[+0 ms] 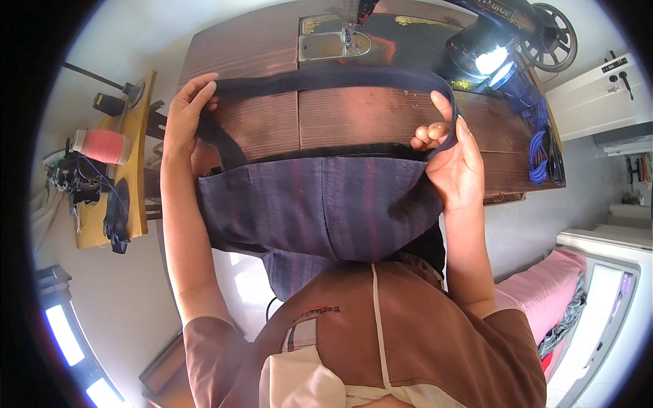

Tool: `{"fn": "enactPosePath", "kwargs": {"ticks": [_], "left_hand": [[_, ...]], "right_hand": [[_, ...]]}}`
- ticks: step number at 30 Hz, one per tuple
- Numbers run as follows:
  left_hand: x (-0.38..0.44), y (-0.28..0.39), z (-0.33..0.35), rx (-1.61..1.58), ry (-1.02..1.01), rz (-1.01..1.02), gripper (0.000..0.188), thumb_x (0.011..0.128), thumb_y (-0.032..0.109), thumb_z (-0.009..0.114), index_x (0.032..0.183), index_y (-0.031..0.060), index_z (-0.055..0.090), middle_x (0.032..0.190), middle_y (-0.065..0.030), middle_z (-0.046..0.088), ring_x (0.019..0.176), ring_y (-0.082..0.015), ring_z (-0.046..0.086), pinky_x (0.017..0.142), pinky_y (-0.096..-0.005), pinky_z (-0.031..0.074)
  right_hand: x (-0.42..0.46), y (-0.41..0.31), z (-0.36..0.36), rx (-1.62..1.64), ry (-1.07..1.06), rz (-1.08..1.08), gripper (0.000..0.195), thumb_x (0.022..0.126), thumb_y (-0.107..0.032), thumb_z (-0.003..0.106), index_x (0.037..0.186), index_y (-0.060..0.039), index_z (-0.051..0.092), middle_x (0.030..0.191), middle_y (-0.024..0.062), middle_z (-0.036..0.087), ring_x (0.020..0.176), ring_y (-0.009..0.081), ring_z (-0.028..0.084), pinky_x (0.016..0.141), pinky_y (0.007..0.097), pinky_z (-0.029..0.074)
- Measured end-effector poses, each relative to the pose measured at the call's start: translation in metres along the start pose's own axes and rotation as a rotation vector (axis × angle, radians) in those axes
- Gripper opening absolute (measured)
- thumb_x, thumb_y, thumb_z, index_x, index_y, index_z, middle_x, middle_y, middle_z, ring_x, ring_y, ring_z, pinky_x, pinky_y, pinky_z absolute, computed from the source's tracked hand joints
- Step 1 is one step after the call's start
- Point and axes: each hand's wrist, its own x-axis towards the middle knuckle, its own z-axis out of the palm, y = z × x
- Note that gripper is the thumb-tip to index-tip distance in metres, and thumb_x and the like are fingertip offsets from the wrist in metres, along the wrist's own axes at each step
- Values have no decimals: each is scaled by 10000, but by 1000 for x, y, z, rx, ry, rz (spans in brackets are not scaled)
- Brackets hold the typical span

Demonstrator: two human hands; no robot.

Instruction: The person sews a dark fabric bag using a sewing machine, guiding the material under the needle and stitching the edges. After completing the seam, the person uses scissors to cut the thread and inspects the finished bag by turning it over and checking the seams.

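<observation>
A dark striped fabric piece, with a seam down its middle, hangs over the front edge of a brown wooden sewing table. From its upper edge a long dark fabric strap loops up over the tabletop. My left hand pinches the strap between thumb and fingers at its left bend. The strap's right end passes through my right hand, between thumb and fingers, close to the fabric's top right corner. Beyond the strap, a black sewing machine with its metal needle plate stands at the back.
A lit lamp and blue striped ribbon lie at the table's right, beside black scissors. On the left, a yellow wooden board carries a pink thread cone. Pink cloth is at the lower right.
</observation>
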Motion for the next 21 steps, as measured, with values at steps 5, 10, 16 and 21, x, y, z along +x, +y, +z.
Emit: {"fn": "enactPosePath", "kwargs": {"ticks": [5, 10, 16, 21], "left_hand": [[2, -1, 1, -17, -8, -7, 246, 892, 187, 643, 1104, 64, 669, 899, 31, 619, 775, -61, 524, 735, -202, 435], [2, -2, 2, -23, -9, 1, 240, 891, 186, 646, 1094, 61, 671, 898, 28, 618, 771, -62, 523, 729, -200, 434], [3, -1, -3, 149, 46, 61, 258, 894, 162, 636, 1124, 47, 650, 942, 2, 627, 842, -95, 557, 788, -229, 448], [-53, 76, 34, 311, -39, 245, 318, 901, 142, 602, 1186, 2, 587, 1122, -76, 619, 1059, -153, 561, 936, -277, 416]], "right_hand": [[-2, -1, 14, -219, 15, -33, 508, 967, -283, 448, 1367, 23, 385, 978, 160, 673, 957, 261, 620, 888, 364, 442], [-2, -20, 23, -967, 6, -22, 221, 947, -151, 561, 1094, -9, 646, 823, 83, 688, 806, 129, 642, 758, 255, 481], [17, -38, 45, -1250, -195, 28, 234, 934, -215, 587, 1024, -12, 660, 766, 55, 688, 744, 99, 636, 682, 247, 473], [29, -33, 59, -1304, -309, -36, 216, 918, -208, 599, 892, 4, 631, 738, 67, 678, 653, 122, 603, 626, 282, 464]]}}
